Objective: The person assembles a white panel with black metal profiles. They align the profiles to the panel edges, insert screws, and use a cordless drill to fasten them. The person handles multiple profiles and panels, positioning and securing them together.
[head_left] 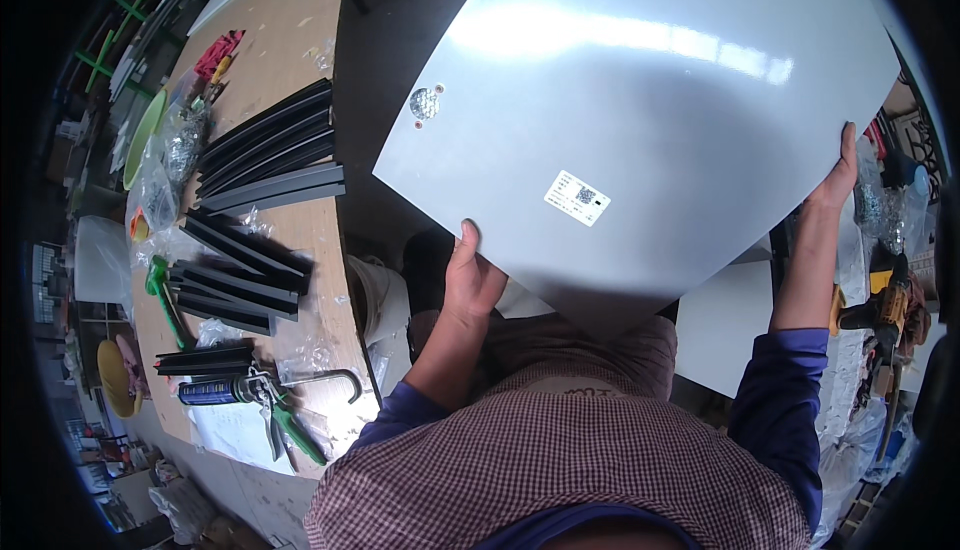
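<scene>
A large glossy grey panel [700, 150] is held up in front of me, tilted, with light glaring across its upper part. It bears a white label [577, 198] near its lower edge and a round metal fitting [425, 103] between two small holes by its left edge. My left hand [470, 275] grips the near left edge, thumb on the face and fingers hidden underneath. On the right edge, my right hand [840, 170] holds the panel in the same way, its thumb pointing up and its other fingers mostly out of sight.
On the left, a wooden table [270, 50] carries several black strips [265, 140], a caulking gun [250, 390], a green-handled tool [165, 300] and bags of small hardware [182, 140]. A yellow power drill [885, 310] lies at the right among cluttered items. A white panel [725, 320] lies below the grey one.
</scene>
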The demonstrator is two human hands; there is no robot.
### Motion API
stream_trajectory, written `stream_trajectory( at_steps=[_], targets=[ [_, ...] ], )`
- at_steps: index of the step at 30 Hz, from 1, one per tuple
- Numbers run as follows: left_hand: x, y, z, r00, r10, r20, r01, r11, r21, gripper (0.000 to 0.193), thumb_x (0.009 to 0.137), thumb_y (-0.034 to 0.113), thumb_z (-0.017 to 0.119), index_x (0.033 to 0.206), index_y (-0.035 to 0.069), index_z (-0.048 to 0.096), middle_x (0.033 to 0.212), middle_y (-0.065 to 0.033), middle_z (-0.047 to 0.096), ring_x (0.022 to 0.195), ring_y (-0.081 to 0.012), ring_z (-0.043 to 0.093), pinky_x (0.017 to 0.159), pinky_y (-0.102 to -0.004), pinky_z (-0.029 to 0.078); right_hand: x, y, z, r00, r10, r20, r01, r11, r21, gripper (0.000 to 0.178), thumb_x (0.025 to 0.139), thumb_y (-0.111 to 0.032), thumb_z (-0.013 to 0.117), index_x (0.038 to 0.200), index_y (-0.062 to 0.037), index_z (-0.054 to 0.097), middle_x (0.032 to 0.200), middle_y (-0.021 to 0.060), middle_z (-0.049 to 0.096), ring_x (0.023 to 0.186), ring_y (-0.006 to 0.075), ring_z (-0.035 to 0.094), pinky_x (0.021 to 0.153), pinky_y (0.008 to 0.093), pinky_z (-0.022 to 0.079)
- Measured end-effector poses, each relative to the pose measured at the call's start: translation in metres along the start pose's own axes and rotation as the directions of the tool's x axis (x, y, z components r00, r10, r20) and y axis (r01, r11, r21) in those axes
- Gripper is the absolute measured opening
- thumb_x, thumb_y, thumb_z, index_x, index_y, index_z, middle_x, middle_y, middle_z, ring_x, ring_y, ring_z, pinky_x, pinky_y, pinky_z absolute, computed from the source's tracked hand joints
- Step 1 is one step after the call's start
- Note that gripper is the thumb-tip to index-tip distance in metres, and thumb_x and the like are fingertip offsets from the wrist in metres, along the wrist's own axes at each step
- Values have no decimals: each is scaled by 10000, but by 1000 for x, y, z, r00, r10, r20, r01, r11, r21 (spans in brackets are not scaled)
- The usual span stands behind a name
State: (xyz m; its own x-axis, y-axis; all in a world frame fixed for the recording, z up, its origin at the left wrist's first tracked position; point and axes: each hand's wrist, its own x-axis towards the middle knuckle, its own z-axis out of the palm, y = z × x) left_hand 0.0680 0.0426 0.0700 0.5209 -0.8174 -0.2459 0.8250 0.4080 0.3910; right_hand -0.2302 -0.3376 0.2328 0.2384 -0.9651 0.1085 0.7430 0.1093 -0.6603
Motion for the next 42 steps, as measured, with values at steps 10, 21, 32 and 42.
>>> stream_trajectory(
  at_steps=[10,21,32,42],
  targets=[
    [51,-18,-33,982,-39,-187,100,939,328,659,995,368,534,1443,-44,281,1461,-183,385,1351,-287,372,1144,-425,276,-50,21,47,984,-134,-113,105,967,-234,442,949,-274,598,1286,4,529,1222,125,608,1122,275,579,969,405,461],
    [162,73,93,872,455,180,-422,511,749,944,918,744,260,1551,75,55,1608,-181,86,1482,-302,120,1191,-459,125,-191,176,56,834,-60,549,519,423,-742,416,756,-141,753,1123,7,626,1049,129,684,860,249,670,776,341,525],
    [112,71,96,964,173,-202,-53,869,491,758,940,580,484,1442,34,328,1354,-211,457,1286,-352,457,1012,-545,425,-243,275,-19,688,230,689,556,443,-703,697,693,-27,678,1365,-41,493,1393,162,517,1244,330,540,1008,394,471],
    [149,35,44,991,-4,-135,93,745,661,625,671,-16,504,1293,-30,451,1094,-204,585,912,-338,646,803,-430,586,-276,312,-65,752,475,457,354,295,-888,797,697,27,608,1450,-26,352,1461,194,417,1309,363,458,1046,408,429]
  ],
)
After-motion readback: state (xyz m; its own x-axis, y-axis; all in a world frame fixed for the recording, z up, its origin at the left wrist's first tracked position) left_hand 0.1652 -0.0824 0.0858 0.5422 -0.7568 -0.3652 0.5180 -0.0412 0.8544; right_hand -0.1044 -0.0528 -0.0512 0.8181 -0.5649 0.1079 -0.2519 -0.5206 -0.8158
